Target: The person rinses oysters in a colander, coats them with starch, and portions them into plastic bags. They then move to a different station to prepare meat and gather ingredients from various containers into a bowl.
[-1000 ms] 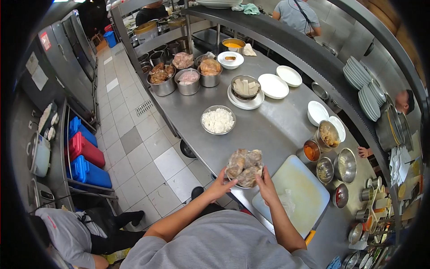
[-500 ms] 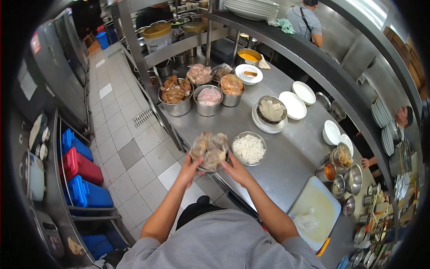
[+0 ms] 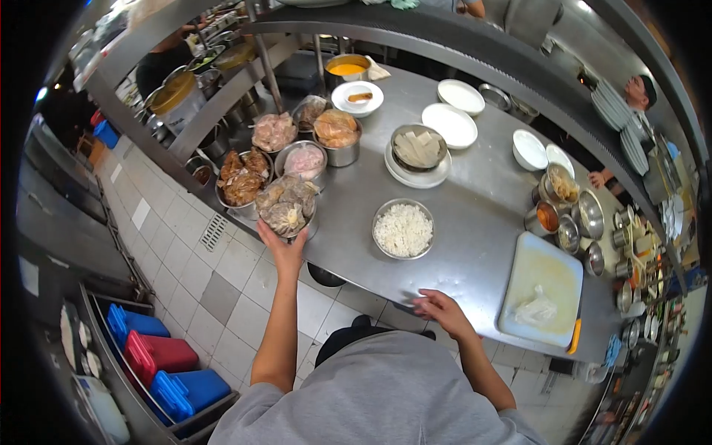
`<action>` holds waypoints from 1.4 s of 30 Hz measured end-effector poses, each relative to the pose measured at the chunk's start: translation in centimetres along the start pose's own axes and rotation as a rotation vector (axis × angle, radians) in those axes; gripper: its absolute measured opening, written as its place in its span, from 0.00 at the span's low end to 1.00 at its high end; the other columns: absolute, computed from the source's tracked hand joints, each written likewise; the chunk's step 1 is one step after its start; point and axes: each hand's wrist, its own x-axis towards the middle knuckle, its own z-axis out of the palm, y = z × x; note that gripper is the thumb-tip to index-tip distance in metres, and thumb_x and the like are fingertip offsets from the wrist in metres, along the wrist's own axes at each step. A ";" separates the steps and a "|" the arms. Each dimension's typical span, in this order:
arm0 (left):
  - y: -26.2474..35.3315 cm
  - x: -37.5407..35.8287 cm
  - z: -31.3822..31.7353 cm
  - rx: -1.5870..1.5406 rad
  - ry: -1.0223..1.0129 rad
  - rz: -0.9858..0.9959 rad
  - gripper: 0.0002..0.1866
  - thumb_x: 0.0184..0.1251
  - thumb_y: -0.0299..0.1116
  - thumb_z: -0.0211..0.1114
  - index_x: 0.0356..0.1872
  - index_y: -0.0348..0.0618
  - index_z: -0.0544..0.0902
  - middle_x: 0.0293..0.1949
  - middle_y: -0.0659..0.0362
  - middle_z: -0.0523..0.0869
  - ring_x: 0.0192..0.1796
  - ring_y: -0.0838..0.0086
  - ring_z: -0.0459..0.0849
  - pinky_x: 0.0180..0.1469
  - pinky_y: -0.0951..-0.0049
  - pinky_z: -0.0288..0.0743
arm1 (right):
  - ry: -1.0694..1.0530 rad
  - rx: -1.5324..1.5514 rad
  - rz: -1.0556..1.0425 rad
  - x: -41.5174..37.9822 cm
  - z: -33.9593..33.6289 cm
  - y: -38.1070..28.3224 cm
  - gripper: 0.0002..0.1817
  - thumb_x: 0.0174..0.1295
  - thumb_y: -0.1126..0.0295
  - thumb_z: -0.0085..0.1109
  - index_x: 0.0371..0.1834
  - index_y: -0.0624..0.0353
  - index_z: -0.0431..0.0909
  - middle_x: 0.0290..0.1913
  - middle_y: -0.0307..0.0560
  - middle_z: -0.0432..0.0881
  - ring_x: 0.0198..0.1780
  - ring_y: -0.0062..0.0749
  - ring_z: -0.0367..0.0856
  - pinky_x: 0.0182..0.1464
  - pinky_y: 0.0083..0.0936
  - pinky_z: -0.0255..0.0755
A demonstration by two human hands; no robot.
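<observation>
My left hand (image 3: 282, 241) is against the near side of a metal bowl piled with plastic-bagged brownish food (image 3: 285, 205), its fingers and thumb spread on the rim. That bowl stands at the left end of the steel counter (image 3: 341, 222), beside pots of dark brown meat (image 3: 243, 178) and pale pink food (image 3: 304, 161). Over the counter's front edge, my right hand (image 3: 443, 310) is open and holds nothing. The bowl of white rice (image 3: 403, 229) stands above and to the left of it.
A cutting board (image 3: 541, 289) with a crumpled clear bag and an orange-handled tool lies at the right. Plates (image 3: 449, 126), a bowl of pale slices (image 3: 419, 148) and an orange-liquid pot (image 3: 347, 68) stand further back. A steel shelf (image 3: 445, 44) crosses above. Another person's hand (image 3: 599, 178) shows at right.
The bowl of bagged food has moved left, from between both hands onto the counter beside the other pots. My right hand has let go and moved right. The view has shifted.
</observation>
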 end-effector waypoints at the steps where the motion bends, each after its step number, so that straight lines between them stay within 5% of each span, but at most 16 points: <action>1: -0.3 0.1 0.2 0.001 0.025 0.042 0.60 0.53 0.38 0.80 0.78 0.33 0.44 0.78 0.37 0.44 0.80 0.47 0.45 0.78 0.56 0.44 | 0.073 0.043 0.014 -1.5 -0.5 1.4 0.26 0.72 0.64 0.57 0.70 0.61 0.67 0.58 0.51 0.82 0.52 0.31 0.83 0.52 0.26 0.77; 8: -2.4 0.0 1.8 0.048 0.048 0.142 0.61 0.53 0.39 0.81 0.77 0.30 0.44 0.77 0.35 0.44 0.80 0.46 0.44 0.79 0.53 0.42 | 0.449 0.202 0.061 -10.8 -3.5 5.2 0.22 0.72 0.69 0.55 0.68 0.60 0.69 0.54 0.49 0.83 0.50 0.32 0.83 0.49 0.28 0.78; 14: -3.9 -0.8 1.8 0.130 0.098 0.071 0.59 0.59 0.46 0.77 0.78 0.31 0.43 0.78 0.38 0.44 0.80 0.52 0.46 0.79 0.55 0.42 | 0.922 0.027 -0.101 -18.6 -9.5 4.9 0.38 0.68 0.72 0.59 0.79 0.54 0.51 0.66 0.55 0.72 0.50 0.32 0.81 0.49 0.27 0.77; 20: 0.5 -9.5 1.8 -0.327 0.079 -0.114 0.43 0.71 0.41 0.67 0.77 0.38 0.51 0.74 0.44 0.59 0.65 0.60 0.71 0.65 0.62 0.70 | 1.374 -0.121 -0.027 -23.6 -18.9 6.1 0.53 0.54 0.64 0.76 0.79 0.59 0.50 0.72 0.63 0.64 0.63 0.45 0.74 0.59 0.35 0.75; 24: 1.6 -19.0 5.8 -0.381 -0.409 0.073 0.32 0.71 0.30 0.64 0.72 0.37 0.63 0.61 0.53 0.76 0.50 0.73 0.77 0.46 0.73 0.74 | 1.324 -0.441 -0.028 -19.7 -26.2 11.9 0.65 0.39 0.48 0.83 0.77 0.65 0.53 0.73 0.68 0.62 0.72 0.57 0.65 0.72 0.43 0.62; 26: 5.5 -25.3 9.8 -0.364 -0.714 0.139 0.28 0.68 0.26 0.65 0.68 0.39 0.69 0.59 0.55 0.77 0.48 0.75 0.78 0.46 0.75 0.75 | 1.150 -0.593 -0.125 -16.6 -25.9 11.8 0.63 0.37 0.41 0.81 0.75 0.64 0.59 0.70 0.66 0.67 0.71 0.57 0.65 0.73 0.46 0.59; 28: 12.4 -31.7 13.1 -0.253 -0.990 0.252 0.26 0.66 0.24 0.66 0.65 0.42 0.73 0.61 0.55 0.75 0.48 0.79 0.78 0.44 0.77 0.76 | 0.927 -0.847 0.066 -15.2 -22.6 9.5 0.55 0.37 0.45 0.81 0.72 0.50 0.67 0.61 0.61 0.74 0.65 0.58 0.71 0.64 0.48 0.68; 30: 17.2 -37.3 16.3 -0.328 -1.268 0.255 0.19 0.66 0.25 0.67 0.58 0.42 0.79 0.54 0.57 0.81 0.45 0.79 0.80 0.42 0.78 0.77 | 0.750 -1.090 -0.017 -14.5 -19.6 10.4 0.22 0.56 0.60 0.68 0.53 0.51 0.79 0.56 0.56 0.78 0.59 0.58 0.76 0.55 0.47 0.74; 32: 20.2 -41.7 18.4 -0.353 -1.367 0.283 0.15 0.67 0.25 0.66 0.54 0.41 0.81 0.49 0.58 0.83 0.42 0.80 0.81 0.42 0.78 0.78 | 0.425 -0.898 -0.283 -17.0 -18.8 12.7 0.14 0.58 0.65 0.62 0.46 0.56 0.79 0.52 0.56 0.81 0.56 0.55 0.79 0.53 0.46 0.74; 34: 22.8 -45.8 19.5 -0.369 -1.466 0.287 0.11 0.69 0.26 0.66 0.50 0.39 0.83 0.45 0.60 0.86 0.40 0.80 0.82 0.41 0.78 0.78 | 0.367 -0.707 -0.231 -21.5 -19.8 15.9 0.18 0.56 0.63 0.64 0.48 0.58 0.79 0.49 0.59 0.82 0.55 0.53 0.80 0.55 0.45 0.74; 36: 25.4 -49.3 20.0 -0.448 -1.514 0.023 0.07 0.71 0.28 0.64 0.46 0.38 0.85 0.38 0.62 0.88 0.36 0.81 0.83 0.40 0.79 0.78 | 0.573 -0.590 -0.266 -27.6 -22.7 22.4 0.23 0.54 0.61 0.65 0.52 0.58 0.78 0.49 0.60 0.83 0.54 0.54 0.81 0.58 0.44 0.73; 38: 26.8 -52.2 21.0 -0.424 -1.566 0.008 0.09 0.74 0.30 0.62 0.48 0.38 0.84 0.42 0.60 0.88 0.38 0.81 0.83 0.40 0.80 0.78 | 0.703 -0.408 -0.027 -36.8 -25.2 26.5 0.27 0.55 0.59 0.67 0.58 0.57 0.77 0.53 0.60 0.83 0.56 0.54 0.81 0.60 0.41 0.73; 39: 27.2 -53.7 21.7 -0.419 -1.629 -0.016 0.10 0.74 0.31 0.62 0.49 0.38 0.84 0.42 0.60 0.88 0.38 0.81 0.83 0.40 0.80 0.78 | 0.818 -0.259 0.095 -41.1 -26.2 30.1 0.26 0.59 0.57 0.68 0.57 0.58 0.78 0.51 0.53 0.85 0.52 0.43 0.83 0.58 0.35 0.75; 40: 27.9 -55.1 22.4 -0.409 -1.695 -0.040 0.10 0.74 0.32 0.61 0.50 0.39 0.84 0.41 0.60 0.88 0.38 0.81 0.83 0.40 0.80 0.78 | 1.004 -0.002 0.022 -45.6 -26.3 33.9 0.26 0.60 0.56 0.68 0.58 0.58 0.77 0.47 0.48 0.85 0.48 0.35 0.83 0.51 0.33 0.78; 41: 28.6 -56.4 23.1 -0.384 -1.754 0.005 0.11 0.75 0.33 0.61 0.51 0.39 0.83 0.41 0.60 0.88 0.37 0.81 0.83 0.40 0.79 0.78 | 1.219 0.171 0.378 -50.2 -26.1 37.7 0.28 0.60 0.55 0.68 0.60 0.59 0.76 0.44 0.45 0.85 0.42 0.30 0.82 0.41 0.33 0.80; 42: 29.4 -57.6 23.9 -0.374 -1.783 0.016 0.11 0.75 0.33 0.61 0.51 0.39 0.83 0.41 0.60 0.88 0.37 0.81 0.83 0.40 0.79 0.78 | 1.447 0.450 0.368 -54.5 -24.9 43.3 0.28 0.60 0.55 0.68 0.60 0.58 0.75 0.41 0.45 0.84 0.37 0.29 0.82 0.33 0.31 0.78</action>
